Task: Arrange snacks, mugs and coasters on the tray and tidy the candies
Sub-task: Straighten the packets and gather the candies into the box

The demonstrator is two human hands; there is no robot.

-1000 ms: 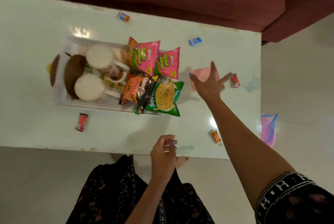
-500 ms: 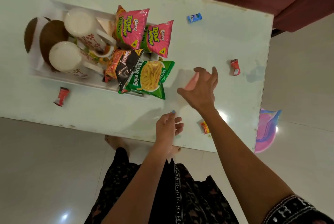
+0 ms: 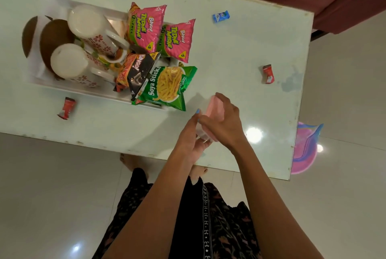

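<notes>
Right hand gripping pink boxy container, glossy table

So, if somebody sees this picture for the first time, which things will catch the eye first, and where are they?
First come the bright snack packets: two pink packets and a green Soya Sticks packet piled at the right end of the white tray. Next, near the table's front edge, the right hand and left hand hold a small pink container together. Small wrapped candies lie scattered on the white table.
</notes>
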